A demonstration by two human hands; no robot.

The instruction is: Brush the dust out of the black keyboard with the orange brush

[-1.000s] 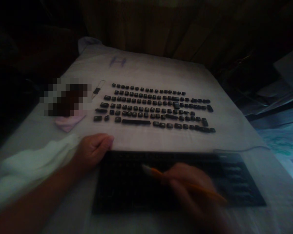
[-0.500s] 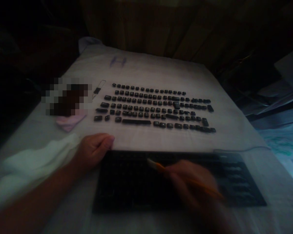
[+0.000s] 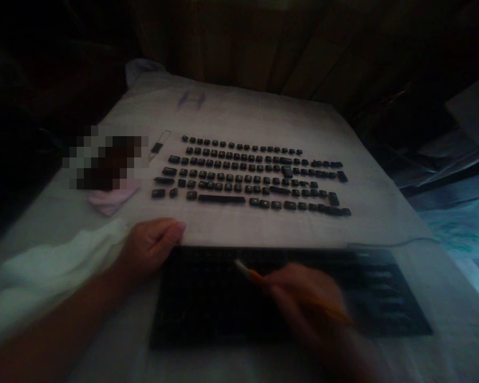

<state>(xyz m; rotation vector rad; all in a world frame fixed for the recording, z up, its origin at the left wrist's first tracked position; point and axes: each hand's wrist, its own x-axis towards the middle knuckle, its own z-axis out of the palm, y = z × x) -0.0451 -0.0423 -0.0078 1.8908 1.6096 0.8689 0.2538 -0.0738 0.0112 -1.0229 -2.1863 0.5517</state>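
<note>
A black keyboard base (image 3: pixel 207 319) with its keycaps off lies along the near part of the table. My right hand (image 3: pixel 307 292) is closed round a slim orange-handled brush (image 3: pixel 257 277). Its pale tip points left and meets the upper middle of the base; motion blurs it slightly. At the upper left corner of the base rests my left hand (image 3: pixel 154 242), curled into a loose fist with the thumb on top. I see nothing in that fist, and it touches or nearly touches the corner. Beyond the base, loose black keycaps (image 3: pixel 222 199) lie in several rows.
White cloth (image 3: pixel 59 260) lies left of my left forearm. Further back are a pink cloth (image 3: pixel 112 199), a blurred-out item (image 3: pixel 112 159) and a small black-and-metal wire tool (image 3: pixel 157 147). A cable (image 3: pixel 399 244) runs right from the base. Pale fabric (image 3: pixel 231 114) covers the table.
The brush tip and my right hand have shifted slightly left over the keyboard base. My left hand stays at the corner. The whole view has drifted a little.
</note>
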